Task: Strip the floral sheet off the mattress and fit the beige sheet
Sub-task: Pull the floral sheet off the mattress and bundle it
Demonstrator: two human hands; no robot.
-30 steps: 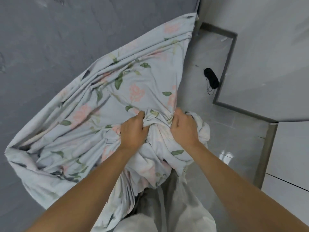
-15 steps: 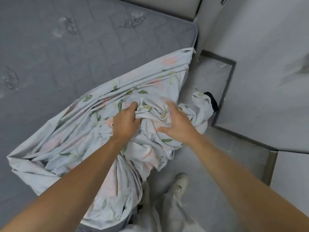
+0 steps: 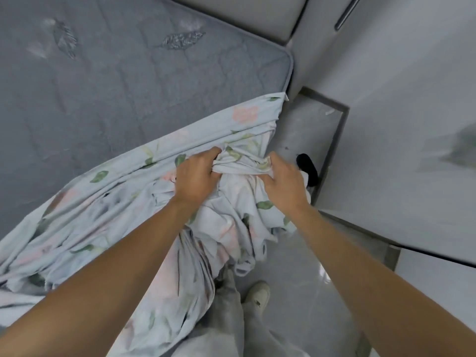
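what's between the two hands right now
In the head view, a bunched fold of the floral sheet spans the gap between the left hand and the right hand; both grip it.

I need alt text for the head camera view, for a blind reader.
Both hands, left hand and right hand, grip a bunched floral sheet at the edge of a bare grey mattress; part hangs toward the floor.

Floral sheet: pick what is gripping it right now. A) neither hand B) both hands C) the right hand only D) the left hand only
B: the left hand and right hand each have a grip on bunched folds of the floral sheet at the mattress edge.
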